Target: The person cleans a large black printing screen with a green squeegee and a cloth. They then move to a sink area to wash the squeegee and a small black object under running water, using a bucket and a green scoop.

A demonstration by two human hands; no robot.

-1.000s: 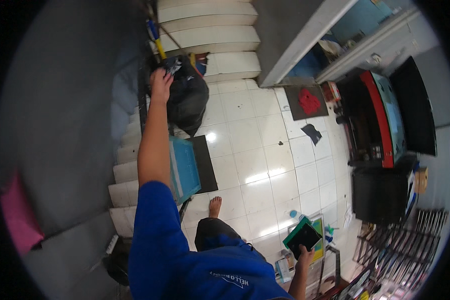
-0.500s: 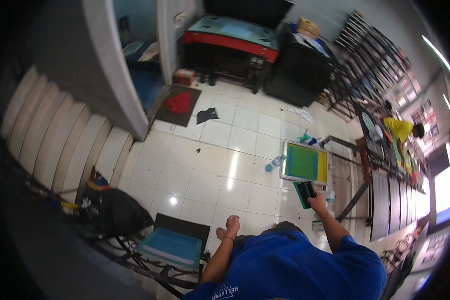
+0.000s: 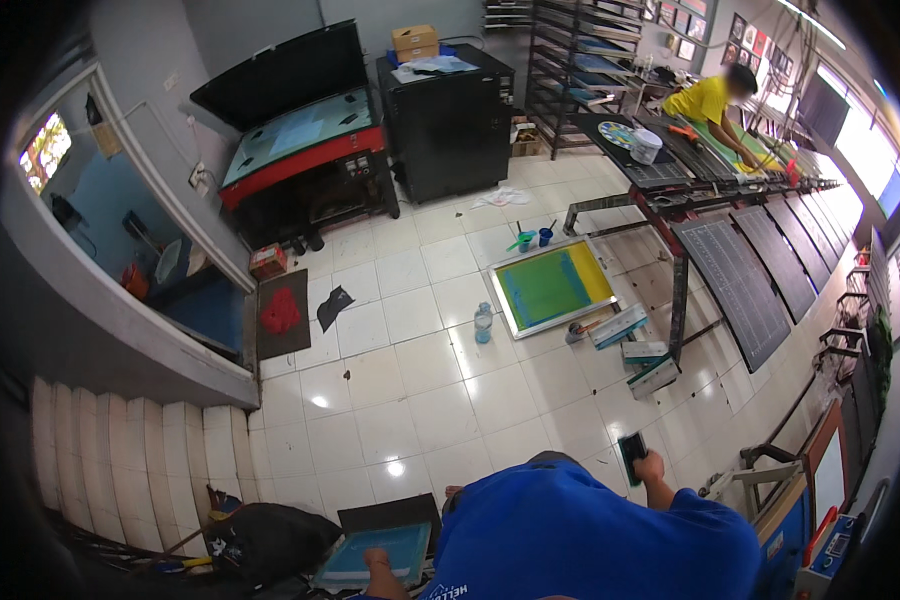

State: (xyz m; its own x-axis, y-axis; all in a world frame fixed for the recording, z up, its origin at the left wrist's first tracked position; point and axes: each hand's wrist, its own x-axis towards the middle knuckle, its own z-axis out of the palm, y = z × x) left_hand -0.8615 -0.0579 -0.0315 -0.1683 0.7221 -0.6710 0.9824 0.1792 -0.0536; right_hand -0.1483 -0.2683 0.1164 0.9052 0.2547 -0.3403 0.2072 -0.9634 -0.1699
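Person in a blue shirt [image 3: 590, 535]: left hand [image 3: 376, 559], at eight o'clock, over a blue rectangular panel [image 3: 402, 546], its grip I can't tell; right hand [image 3: 651, 468], at two, grasping a flat black-green rectangular block [image 3: 629, 455]. Beyond, at twelve, lies a metal-framed green-and-yellow panel [image 3: 545, 288].

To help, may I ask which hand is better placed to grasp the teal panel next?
Probably the left hand: it appears over the teal panel; the farther right hand holds a dark object.

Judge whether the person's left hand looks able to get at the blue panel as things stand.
Probably yes: the left hand appears right over the blue panel, with nothing visible between them, though whether they touch is hard to tell.
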